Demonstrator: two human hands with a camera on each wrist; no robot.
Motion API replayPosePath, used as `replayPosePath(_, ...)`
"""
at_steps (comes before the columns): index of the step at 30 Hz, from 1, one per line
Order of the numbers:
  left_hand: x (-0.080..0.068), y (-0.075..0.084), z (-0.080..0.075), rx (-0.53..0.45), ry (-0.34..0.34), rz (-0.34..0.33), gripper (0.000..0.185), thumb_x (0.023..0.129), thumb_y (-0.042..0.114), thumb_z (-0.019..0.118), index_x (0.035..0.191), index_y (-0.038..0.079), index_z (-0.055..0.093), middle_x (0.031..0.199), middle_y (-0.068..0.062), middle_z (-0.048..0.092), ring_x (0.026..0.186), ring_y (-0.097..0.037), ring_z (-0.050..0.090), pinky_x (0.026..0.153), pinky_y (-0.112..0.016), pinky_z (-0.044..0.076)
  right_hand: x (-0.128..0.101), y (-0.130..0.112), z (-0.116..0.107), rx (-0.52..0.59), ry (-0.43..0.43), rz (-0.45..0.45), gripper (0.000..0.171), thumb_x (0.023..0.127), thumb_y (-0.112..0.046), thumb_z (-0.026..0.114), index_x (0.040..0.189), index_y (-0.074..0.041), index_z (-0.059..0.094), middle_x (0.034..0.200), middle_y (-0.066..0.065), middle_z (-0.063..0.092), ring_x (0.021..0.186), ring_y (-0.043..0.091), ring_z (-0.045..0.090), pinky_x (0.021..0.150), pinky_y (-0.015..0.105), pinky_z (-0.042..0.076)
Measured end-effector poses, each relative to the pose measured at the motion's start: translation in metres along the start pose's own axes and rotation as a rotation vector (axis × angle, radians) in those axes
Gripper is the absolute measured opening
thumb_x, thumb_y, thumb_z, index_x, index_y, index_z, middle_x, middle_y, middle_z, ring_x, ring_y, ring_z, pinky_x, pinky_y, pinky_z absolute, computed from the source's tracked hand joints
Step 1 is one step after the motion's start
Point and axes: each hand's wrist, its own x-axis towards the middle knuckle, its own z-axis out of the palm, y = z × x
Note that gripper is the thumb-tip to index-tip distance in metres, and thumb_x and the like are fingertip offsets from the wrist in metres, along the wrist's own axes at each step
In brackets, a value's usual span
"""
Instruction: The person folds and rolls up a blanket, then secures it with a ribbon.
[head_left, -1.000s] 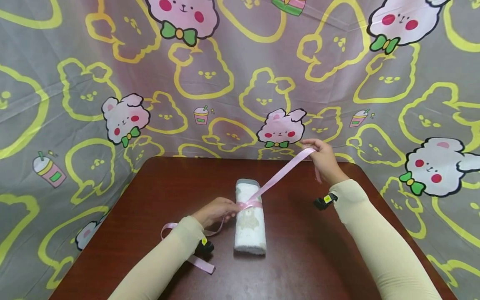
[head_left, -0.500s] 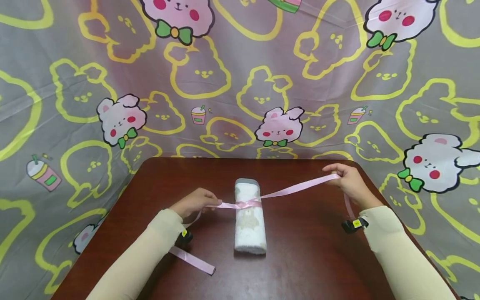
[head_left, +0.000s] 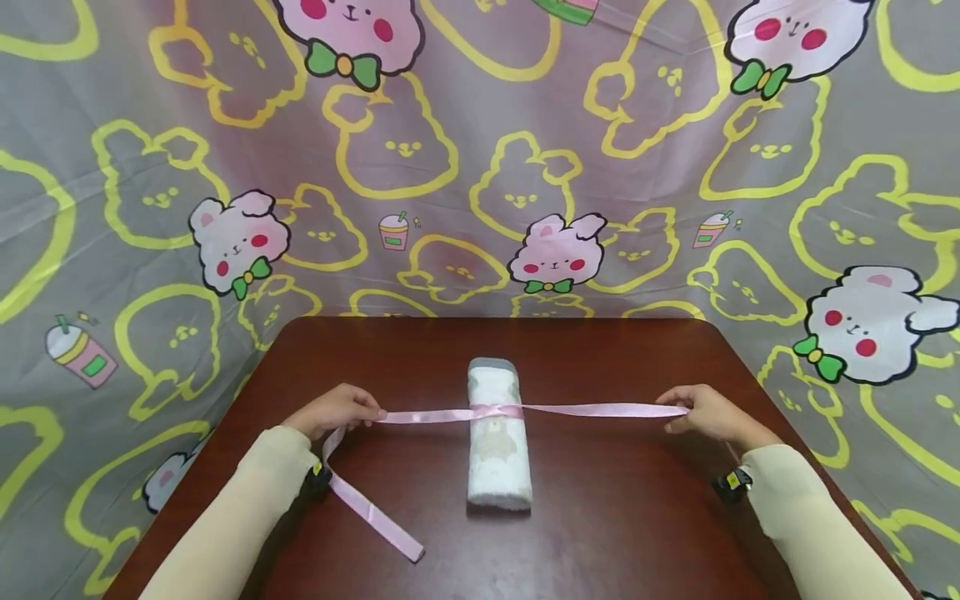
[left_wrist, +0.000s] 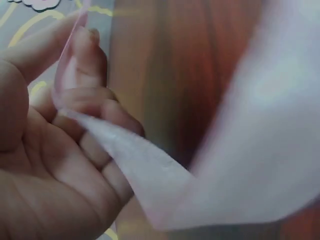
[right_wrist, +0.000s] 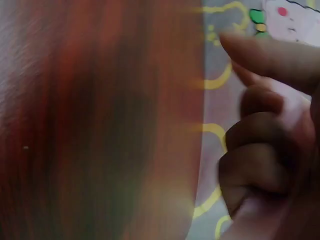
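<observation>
A rolled white towel [head_left: 498, 467] with a grey end and a beige bear print lies lengthwise on the table. Round its middle runs a pink ribbon [head_left: 431, 416], crossed on top and stretched out to both sides. On the left, my left hand [head_left: 335, 411] pinches one side of the ribbon between thumb and fingers; the loose tail hangs below and lies on the table. To the right, my right hand [head_left: 711, 414] pinches the other side, with its tail mostly hidden behind the hand. In the left wrist view the ribbon [left_wrist: 135, 160] passes across the curled fingers.
The dark red-brown wooden table [head_left: 600, 517] has rounded far corners. A grey cloth [head_left: 465, 108] with yellow outlines and cartoon rabbits hangs behind it and at both sides. A small black camera sits on each wrist, over cream sleeves [head_left: 813, 508].
Both hands have moved apart, left hand leftward and right hand rightward and down, drawing the ribbon out straight and level. The crossing on the towel looks tighter; the towel has barely moved.
</observation>
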Motion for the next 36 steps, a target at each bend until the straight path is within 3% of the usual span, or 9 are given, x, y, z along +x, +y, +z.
replayPosePath(3, 0.001, 0.0, 0.003, 0.08, 0.034, 0.01, 0.02, 0.089, 0.022, 0.072, 0.093, 0.002, 0.072, 0.081, -0.004, 0.065, 0.071, -0.017, 0.054, 0.063, -0.031, 0.045, 0.001, -0.005, 0.009, -0.082, -0.077, 0.029, 0.046, 0.071, -0.011, 0.084, 0.112, -0.002, 0.067, 0.1, 0.01, 0.066, 0.087, 0.027, 0.059, 0.074, 0.043, 0.05)
replayPosePath(7, 0.007, 0.015, 0.017, 0.216, 0.089, 0.061, 0.018, 0.09, 0.022, 0.07, 0.093, 0.005, 0.072, 0.087, -0.002, 0.067, 0.082, -0.017, 0.057, 0.073, -0.035, 0.046, 0.008, -0.027, 0.021, -0.196, -0.128, 0.029, 0.056, 0.071, -0.02, 0.086, 0.119, 0.0, 0.065, 0.115, 0.015, 0.064, 0.104, 0.034, 0.059, 0.086, 0.055, 0.047)
replayPosePath(13, 0.02, 0.05, 0.059, 0.272, 0.072, 0.189, 0.018, 0.093, 0.024, 0.067, 0.093, 0.008, 0.073, 0.084, 0.001, 0.068, 0.077, -0.014, 0.057, 0.07, -0.034, 0.048, 0.033, -0.069, 0.06, -0.167, -0.116, -0.123, 0.051, 0.083, -0.045, 0.074, 0.119, -0.009, 0.068, 0.115, 0.003, 0.066, 0.108, 0.025, 0.059, 0.092, 0.051, 0.046)
replayPosePath(17, 0.029, 0.066, 0.089, 0.276, 0.026, 0.255, 0.028, 0.095, 0.036, 0.062, 0.092, 0.011, 0.073, 0.077, 0.002, 0.064, 0.069, -0.013, 0.055, 0.062, -0.032, 0.047, 0.055, -0.095, 0.093, -0.012, -0.093, -0.208, 0.046, 0.094, -0.046, 0.061, 0.121, -0.009, 0.067, 0.111, 0.0, 0.067, 0.105, 0.02, 0.06, 0.092, 0.047, 0.046)
replayPosePath(23, 0.032, 0.075, 0.116, 0.269, 0.051, 0.23, 0.05, 0.097, 0.052, 0.051, 0.084, 0.008, 0.07, 0.069, 0.002, 0.059, 0.065, -0.013, 0.053, 0.059, -0.031, 0.045, 0.08, -0.113, 0.136, 0.203, -0.07, -0.196, 0.034, 0.104, -0.032, 0.048, 0.109, -0.001, 0.061, 0.085, 0.004, 0.067, 0.081, 0.018, 0.064, 0.072, 0.037, 0.052)
replayPosePath(29, 0.034, 0.073, 0.121, 0.181, 0.038, 0.292, 0.048, 0.099, 0.043, 0.053, 0.075, 0.003, 0.065, 0.067, -0.007, 0.062, 0.059, -0.012, 0.05, 0.056, -0.031, 0.042, 0.087, -0.12, 0.163, 0.469, -0.092, -0.139, 0.024, 0.099, -0.02, 0.059, 0.106, 0.002, 0.052, 0.07, 0.006, 0.056, 0.061, 0.018, 0.055, 0.055, 0.032, 0.049)
replayPosePath(31, 0.035, 0.074, 0.119, 0.148, 0.049, 0.32, 0.044, 0.099, 0.037, 0.056, 0.074, 0.001, 0.064, 0.068, -0.009, 0.062, 0.059, -0.012, 0.048, 0.057, -0.03, 0.041, 0.086, -0.122, 0.165, 0.581, -0.088, -0.11, 0.024, 0.096, -0.016, 0.063, 0.109, 0.001, 0.051, 0.066, 0.004, 0.052, 0.054, 0.015, 0.047, 0.046, 0.029, 0.041)
replayPosePath(36, 0.037, 0.073, 0.108, 0.032, 0.068, 0.285, 0.042, 0.097, 0.033, 0.061, 0.075, -0.003, 0.061, 0.068, -0.014, 0.059, 0.057, -0.013, 0.044, 0.053, -0.029, 0.037, 0.083, -0.128, 0.16, 0.796, -0.039, -0.097, 0.027, 0.094, -0.01, 0.064, 0.112, 0.005, 0.051, 0.06, -0.001, 0.039, 0.045, 0.01, 0.028, 0.039, 0.025, 0.021)
